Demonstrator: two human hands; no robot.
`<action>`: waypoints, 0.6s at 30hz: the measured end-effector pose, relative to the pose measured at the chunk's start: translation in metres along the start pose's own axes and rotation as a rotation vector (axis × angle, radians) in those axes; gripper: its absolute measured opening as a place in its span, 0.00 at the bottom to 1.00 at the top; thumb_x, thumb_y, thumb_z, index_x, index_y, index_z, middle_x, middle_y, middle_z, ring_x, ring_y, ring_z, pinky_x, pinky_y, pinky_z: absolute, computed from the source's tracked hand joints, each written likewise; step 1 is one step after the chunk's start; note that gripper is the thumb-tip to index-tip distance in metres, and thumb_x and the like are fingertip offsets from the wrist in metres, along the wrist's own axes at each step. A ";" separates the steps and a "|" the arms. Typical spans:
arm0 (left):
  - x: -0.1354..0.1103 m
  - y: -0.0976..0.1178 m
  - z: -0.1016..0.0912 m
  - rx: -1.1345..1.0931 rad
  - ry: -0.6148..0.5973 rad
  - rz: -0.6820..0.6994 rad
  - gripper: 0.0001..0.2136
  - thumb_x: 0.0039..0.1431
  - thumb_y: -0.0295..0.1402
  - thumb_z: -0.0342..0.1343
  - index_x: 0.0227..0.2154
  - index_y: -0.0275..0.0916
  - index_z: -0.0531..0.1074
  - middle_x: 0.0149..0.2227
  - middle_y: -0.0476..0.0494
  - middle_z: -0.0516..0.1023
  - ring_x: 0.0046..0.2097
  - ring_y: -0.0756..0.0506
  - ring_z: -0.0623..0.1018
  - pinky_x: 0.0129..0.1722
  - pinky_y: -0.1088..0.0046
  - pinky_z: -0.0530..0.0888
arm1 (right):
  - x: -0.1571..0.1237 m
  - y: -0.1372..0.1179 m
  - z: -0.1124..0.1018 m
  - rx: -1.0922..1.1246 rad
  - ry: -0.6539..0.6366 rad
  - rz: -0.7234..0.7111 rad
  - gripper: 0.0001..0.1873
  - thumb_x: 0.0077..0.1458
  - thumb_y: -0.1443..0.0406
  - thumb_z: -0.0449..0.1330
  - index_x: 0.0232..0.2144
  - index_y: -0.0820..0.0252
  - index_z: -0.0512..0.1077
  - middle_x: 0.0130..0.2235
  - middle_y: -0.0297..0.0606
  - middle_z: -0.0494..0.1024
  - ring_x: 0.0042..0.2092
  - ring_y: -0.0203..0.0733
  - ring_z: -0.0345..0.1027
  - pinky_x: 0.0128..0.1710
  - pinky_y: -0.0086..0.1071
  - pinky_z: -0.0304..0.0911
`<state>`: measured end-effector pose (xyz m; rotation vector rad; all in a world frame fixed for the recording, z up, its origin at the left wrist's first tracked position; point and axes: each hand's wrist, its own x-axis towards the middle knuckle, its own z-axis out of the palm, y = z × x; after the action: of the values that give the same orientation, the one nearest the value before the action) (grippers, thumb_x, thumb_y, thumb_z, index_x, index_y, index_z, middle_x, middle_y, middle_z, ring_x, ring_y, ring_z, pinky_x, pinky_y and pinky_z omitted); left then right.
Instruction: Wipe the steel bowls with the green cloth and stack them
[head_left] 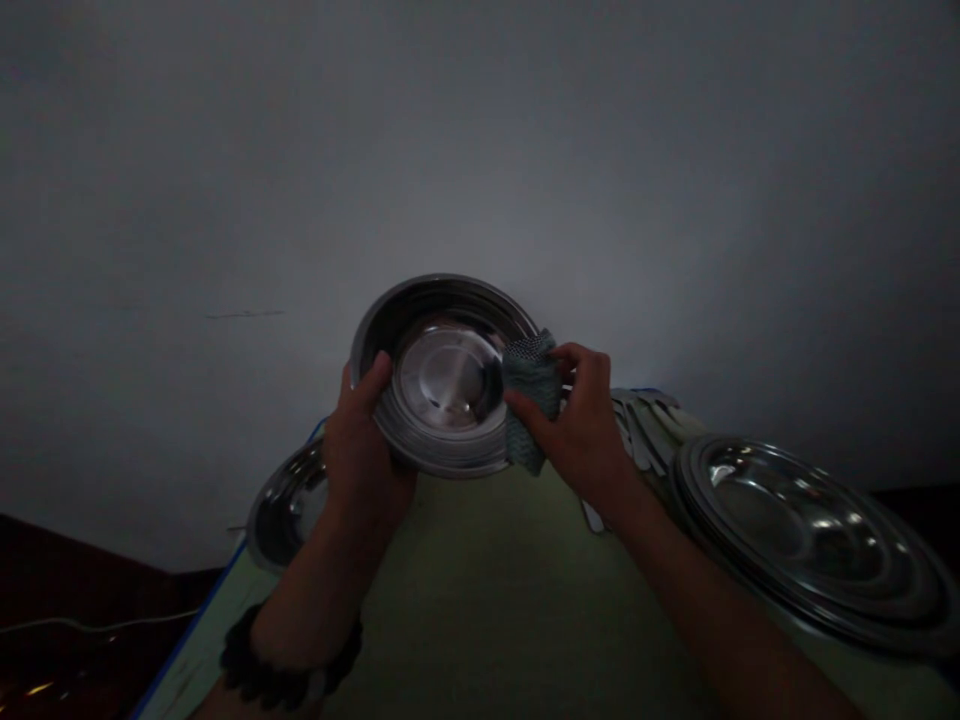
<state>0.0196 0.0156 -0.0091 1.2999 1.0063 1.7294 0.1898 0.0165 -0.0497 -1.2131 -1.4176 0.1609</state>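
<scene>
A shiny metal bowl (442,380) is held up above the table, tilted so that its inside faces me. My left hand (364,445) grips its left side, with the thumb over the rim and the other fingers mostly hidden behind it. On the opposite side, my right hand (581,420) pinches a grey-green cloth (531,400) with a dotted patch. The cloth is folded over the bowl's right rim and covers part of it. A dark beaded bracelet (289,660) circles my left wrist.
Another metal bowl (281,510) stands at the table's left edge, partly behind my left arm. Stacked metal plates (810,530) sit at the right, with several pieces of cutlery (645,430) beyond them. The green table (480,600) meets a pale wall (480,140). A white cable (97,627) runs at lower left.
</scene>
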 end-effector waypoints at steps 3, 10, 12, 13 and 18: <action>0.001 0.006 0.001 -0.212 0.143 -0.178 0.13 0.58 0.37 0.54 0.45 0.43 0.69 0.47 0.47 0.78 0.48 0.44 0.78 0.46 0.69 0.76 | 0.009 0.005 -0.013 0.037 -0.229 -0.057 0.21 0.57 0.54 0.56 0.49 0.60 0.67 0.49 0.47 0.66 0.49 0.45 0.67 0.51 0.44 0.66; 0.005 0.005 0.002 -0.291 0.197 -0.266 0.10 0.55 0.35 0.57 0.41 0.43 0.71 0.42 0.48 0.79 0.46 0.44 0.78 0.42 0.71 0.77 | 0.001 -0.014 -0.037 -0.254 -0.581 -0.147 0.37 0.52 0.50 0.60 0.60 0.58 0.60 0.64 0.49 0.58 0.64 0.56 0.53 0.60 0.54 0.55; 0.004 0.006 0.003 -0.295 0.188 -0.259 0.09 0.55 0.35 0.57 0.40 0.43 0.71 0.40 0.48 0.79 0.45 0.44 0.78 0.42 0.71 0.77 | -0.006 -0.022 -0.033 -0.339 -0.669 -0.139 0.45 0.45 0.51 0.66 0.61 0.60 0.59 0.68 0.52 0.47 0.66 0.62 0.44 0.60 0.57 0.54; 0.003 0.006 0.003 -0.298 0.188 -0.262 0.09 0.55 0.35 0.58 0.40 0.43 0.71 0.39 0.48 0.79 0.44 0.44 0.78 0.41 0.72 0.77 | -0.007 -0.024 -0.032 -0.374 -0.684 -0.132 0.45 0.44 0.55 0.67 0.62 0.62 0.58 0.68 0.52 0.45 0.67 0.63 0.42 0.60 0.57 0.54; 0.005 0.007 0.004 -0.287 0.199 -0.310 0.08 0.55 0.32 0.57 0.38 0.41 0.72 0.37 0.48 0.79 0.38 0.47 0.79 0.34 0.77 0.76 | 0.008 -0.017 -0.043 -0.236 -0.718 -0.077 0.24 0.56 0.71 0.53 0.55 0.61 0.68 0.64 0.46 0.60 0.61 0.52 0.60 0.60 0.50 0.55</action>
<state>0.0216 0.0181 0.0002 0.7592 0.9681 1.7072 0.2161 -0.0079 -0.0196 -1.3566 -2.1498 0.4143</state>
